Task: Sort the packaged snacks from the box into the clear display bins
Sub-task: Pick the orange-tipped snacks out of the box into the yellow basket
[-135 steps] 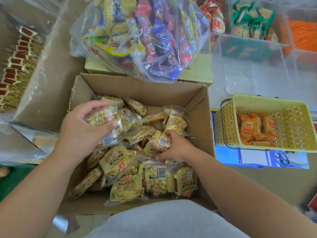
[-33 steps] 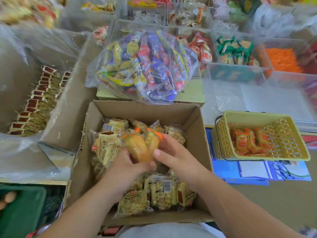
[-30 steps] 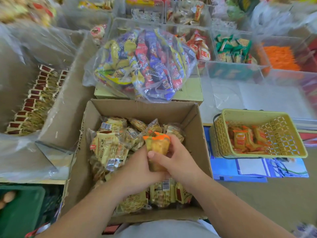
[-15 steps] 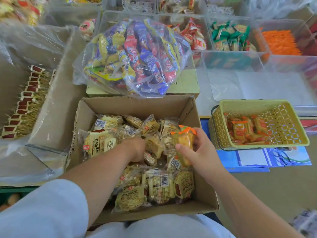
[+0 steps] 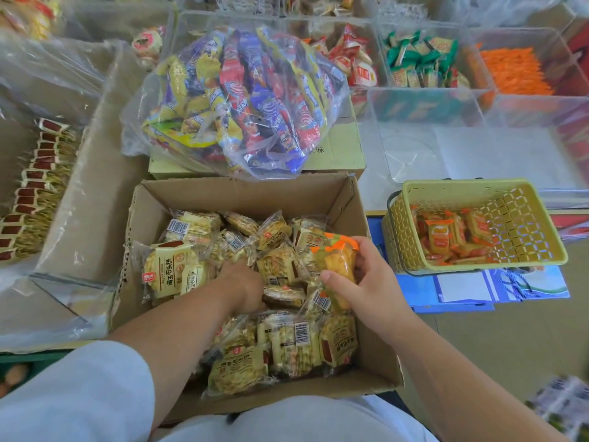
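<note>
One orange snack pack (image 5: 338, 261) sits inside the right grip (image 5: 371, 283).

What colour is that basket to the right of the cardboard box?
The basket is pale yellow, with lattice-cut walls; the head view shows it best.

An orange-topped clear snack packet (image 5: 336, 266) stands tilted in the right grip (image 5: 366, 282), above the open cardboard box (image 5: 242, 193), whose pale yellow packets (image 5: 287, 349) lie jumbled around the left grip (image 5: 245, 285).

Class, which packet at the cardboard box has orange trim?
The orange-trimmed packet held in the right hand; the yellow packets lying in the cardboard box have none.
</note>
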### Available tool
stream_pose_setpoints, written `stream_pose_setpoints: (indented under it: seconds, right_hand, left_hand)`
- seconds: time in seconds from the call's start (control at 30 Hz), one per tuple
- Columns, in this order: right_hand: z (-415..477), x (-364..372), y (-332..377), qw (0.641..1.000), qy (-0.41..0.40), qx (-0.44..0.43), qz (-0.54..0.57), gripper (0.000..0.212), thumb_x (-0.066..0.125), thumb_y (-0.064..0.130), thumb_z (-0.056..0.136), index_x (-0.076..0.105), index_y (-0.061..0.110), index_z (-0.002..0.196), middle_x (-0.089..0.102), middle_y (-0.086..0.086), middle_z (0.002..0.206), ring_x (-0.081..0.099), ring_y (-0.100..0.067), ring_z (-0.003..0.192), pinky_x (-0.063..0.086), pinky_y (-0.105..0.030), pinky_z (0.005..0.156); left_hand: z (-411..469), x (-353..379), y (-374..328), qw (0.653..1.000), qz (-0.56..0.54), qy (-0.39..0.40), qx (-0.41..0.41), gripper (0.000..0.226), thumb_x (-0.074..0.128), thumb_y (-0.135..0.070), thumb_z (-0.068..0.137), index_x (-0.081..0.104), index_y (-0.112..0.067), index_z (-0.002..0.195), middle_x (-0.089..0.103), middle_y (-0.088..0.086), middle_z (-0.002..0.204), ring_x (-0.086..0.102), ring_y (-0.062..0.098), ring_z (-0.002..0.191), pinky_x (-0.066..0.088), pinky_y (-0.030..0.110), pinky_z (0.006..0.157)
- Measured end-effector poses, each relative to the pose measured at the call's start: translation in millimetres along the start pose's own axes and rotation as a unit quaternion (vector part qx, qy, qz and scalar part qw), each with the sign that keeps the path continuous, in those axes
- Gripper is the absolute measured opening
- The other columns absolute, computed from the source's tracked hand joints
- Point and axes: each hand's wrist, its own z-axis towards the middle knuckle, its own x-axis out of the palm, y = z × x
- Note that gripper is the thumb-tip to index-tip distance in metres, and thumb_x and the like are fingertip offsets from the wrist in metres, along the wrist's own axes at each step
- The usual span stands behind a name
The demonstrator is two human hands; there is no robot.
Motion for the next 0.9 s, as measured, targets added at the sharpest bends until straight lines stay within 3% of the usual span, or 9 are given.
stream_pose_setpoints:
  seconds: [0.13, 0.3, 0.37, 0.43, 0.5, 0.6, 0.7, 0.8, 0.9]
  right_hand:
    - [0, 1, 0, 1.000, 0.005, 0.003, -0.005, 0.058, 0.075, 0.061, 0.069, 0.048, 0.046, 0.118, 0.069, 0.011, 0.114, 0.069, -0.005, 0.102, 0.062, -0.035, 0.085]
    - [1, 1, 1, 1.000, 0.005, 0.015, 0.007, 0.062, 0.076, 0.060, 0.069, 0.049, 0.044, 0.122, 0.069, 0.010, 0.115, 0.069, -0.007, 0.104, 0.061, -0.036, 0.086]
    - [1, 0, 1, 1.000, 0.005, 0.017, 0.026, 0.064, 0.078, 0.058, 0.069, 0.050, 0.040, 0.123, 0.070, 0.009, 0.115, 0.069, -0.008, 0.104, 0.061, -0.037, 0.086]
    - [0, -2, 2, 0.998, 0.006, 0.022, 0.060, 0.065, 0.080, 0.054, 0.069, 0.052, 0.036, 0.125, 0.071, 0.006, 0.114, 0.070, -0.011, 0.104, 0.061, -0.037, 0.085]
    - [-1, -6, 4, 0.994, -0.009, 0.022, 0.106, 0.056, 0.081, 0.050, 0.070, 0.058, 0.037, 0.119, 0.073, 0.005, 0.110, 0.071, -0.012, 0.102, 0.061, -0.032, 0.079]
    - [2, -25, 8, 0.987, -0.078, 0.008, 0.143, 0.039, 0.079, 0.044, 0.071, 0.064, 0.038, 0.107, 0.074, 0.005, 0.097, 0.072, -0.013, 0.091, 0.059, -0.027, 0.069]
    - [17, -65, 5, 0.971, -0.194, 0.012, 0.139, 0.039, 0.078, 0.042, 0.070, 0.064, 0.034, 0.105, 0.072, 0.004, 0.093, 0.070, -0.011, 0.083, 0.058, -0.027, 0.064]
    - [41, -108, -7, 0.942, -0.322, 0.049, 0.079, 0.038, 0.076, 0.049, 0.066, 0.060, 0.033, 0.096, 0.068, 0.004, 0.090, 0.066, -0.010, 0.078, 0.056, -0.035, 0.066]
    - [62, -136, -27, 0.922, -0.373, 0.093, -0.056, 0.045, 0.075, 0.049, 0.069, 0.054, 0.029, 0.103, 0.063, 0.009, 0.091, 0.059, -0.002, 0.073, 0.040, -0.025, 0.056]
  left_hand:
    - [1, 4, 1, 0.999, 0.027, 0.024, 0.020, 0.056, 0.050, -0.066, 0.093, 0.069, -0.018, 0.115, 0.054, 0.004, 0.127, 0.039, 0.030, 0.127, 0.026, 0.060, 0.113]
    - [-10, -4, 2, 0.998, 0.024, 0.025, 0.059, 0.055, 0.055, -0.068, 0.087, 0.067, -0.022, 0.115, 0.061, -0.003, 0.112, 0.047, 0.022, 0.113, 0.033, 0.053, 0.109]
    - [-16, -11, 0, 0.998, 0.001, 0.029, 0.064, 0.058, 0.060, -0.061, 0.087, 0.062, -0.020, 0.127, 0.066, -0.003, 0.107, 0.056, 0.022, 0.107, 0.039, 0.050, 0.107]
    - [-22, -17, -3, 0.997, -0.017, 0.023, 0.067, 0.059, 0.066, -0.052, 0.087, 0.055, -0.018, 0.134, 0.067, -0.002, 0.104, 0.061, 0.023, 0.099, 0.047, 0.042, 0.093]
    - [-31, -20, -5, 0.998, -0.025, -0.012, 0.065, 0.047, 0.071, -0.040, 0.085, 0.056, -0.019, 0.124, 0.066, -0.002, 0.102, 0.063, 0.021, 0.093, 0.050, 0.035, 0.077]
    - [-43, -20, -5, 0.991, -0.090, -0.090, 0.046, 0.018, 0.067, -0.013, 0.084, 0.062, -0.020, 0.099, 0.061, -0.004, 0.091, 0.061, 0.014, 0.083, 0.048, 0.024, 0.063]
    - [-61, -20, -5, 0.980, -0.134, -0.146, 0.019, 0.029, 0.064, 0.002, 0.082, 0.068, -0.019, 0.102, 0.059, -0.004, 0.099, 0.061, 0.012, 0.089, 0.057, 0.023, 0.075]
    - [-78, -21, -6, 0.963, -0.170, -0.207, 0.012, 0.038, 0.070, -0.007, 0.085, 0.067, -0.021, 0.120, 0.062, -0.004, 0.113, 0.063, 0.012, 0.100, 0.058, 0.025, 0.089]
    - [-95, -21, -2, 0.930, -0.233, -0.286, -0.004, 0.047, 0.076, -0.028, 0.088, 0.063, -0.027, 0.134, 0.063, -0.010, 0.123, 0.062, 0.007, 0.103, 0.053, 0.021, 0.085]
